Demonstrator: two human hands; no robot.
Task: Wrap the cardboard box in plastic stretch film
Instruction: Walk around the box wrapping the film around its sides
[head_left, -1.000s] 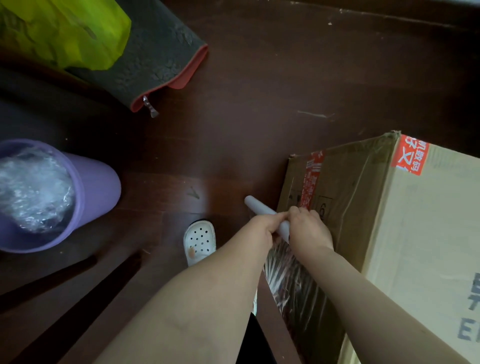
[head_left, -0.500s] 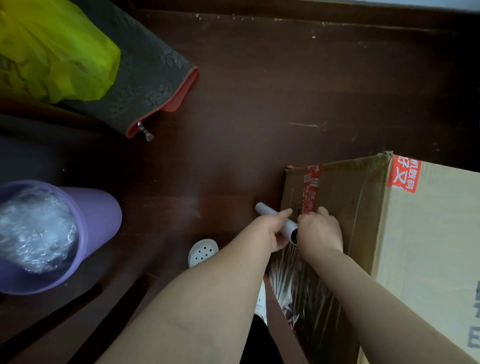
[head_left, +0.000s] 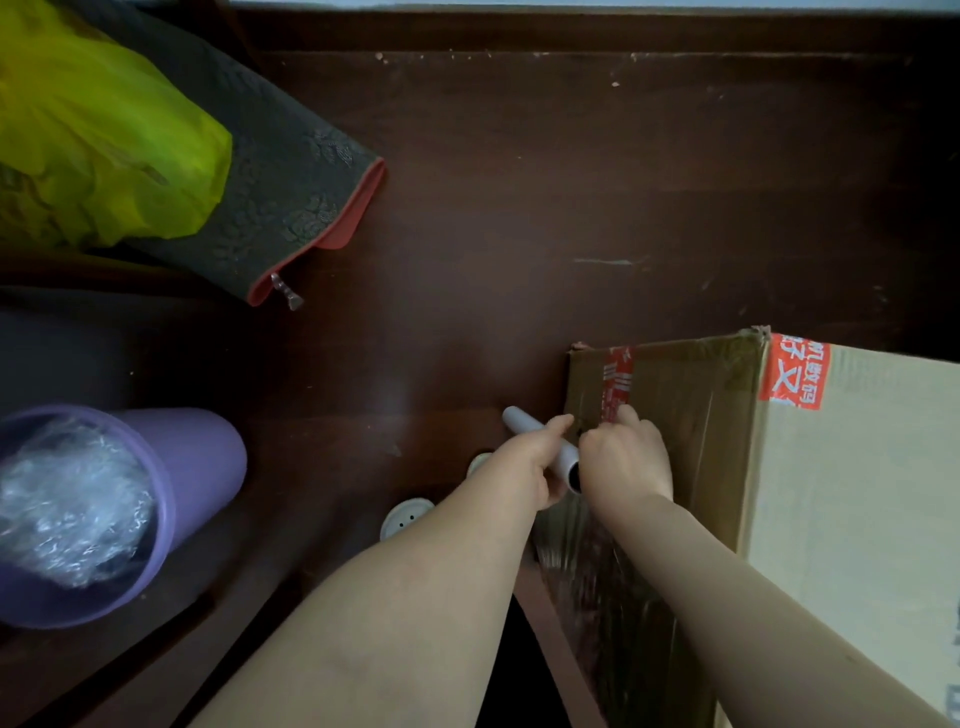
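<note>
A big cardboard box (head_left: 852, 467) with red tape stands on the dark floor at the right. Clear stretch film (head_left: 597, 566) covers the lower part of its left side. My left hand (head_left: 530, 462) grips the grey roll of stretch film (head_left: 519, 420) near its middle; the roll lies slanted beside the box's left face. My right hand (head_left: 626, 457) is closed around the roll's near end, its knuckles against the box's side by the red tape strip.
A purple bin (head_left: 156, 499) with crumpled clear plastic inside lies at the left. A dark bag (head_left: 280, 192) with a red edge and a yellow-green plastic bag (head_left: 98, 145) sit at the upper left. My white slippers (head_left: 405, 517) show under my left forearm.
Both hands and the roll have moved forward along the box's left side toward its far corner. My view has tilted up, so the box and the bin sit lower in the picture.
</note>
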